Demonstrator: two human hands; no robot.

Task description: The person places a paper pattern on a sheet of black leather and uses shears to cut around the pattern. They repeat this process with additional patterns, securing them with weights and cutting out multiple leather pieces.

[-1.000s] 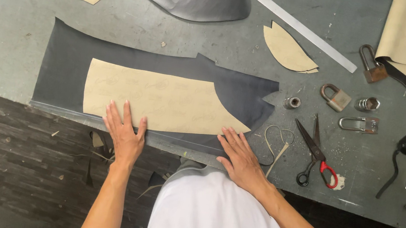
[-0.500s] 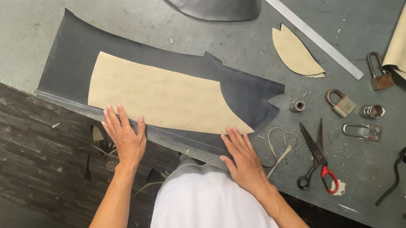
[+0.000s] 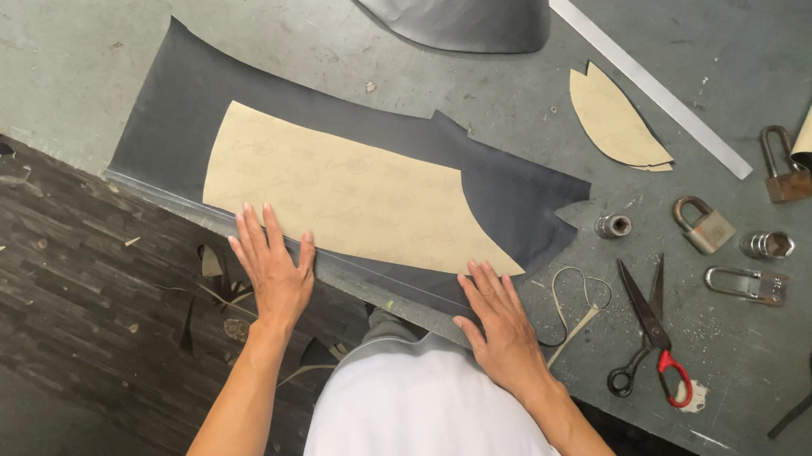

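While both palms lie flat with fingers spread, left hand (image 3: 273, 266) and right hand (image 3: 501, 324) press the near edge of the dark fabric piece (image 3: 188, 105), centre frame. Tan paper pattern (image 3: 349, 192) lies on it. Scissors (image 3: 654, 335) lower right, padlock (image 3: 704, 225) beside.

Scissors (image 3: 655, 330), padlocks (image 3: 704, 225), metal ruler (image 3: 649, 81)

White top, bare forearms, no sleeves showing
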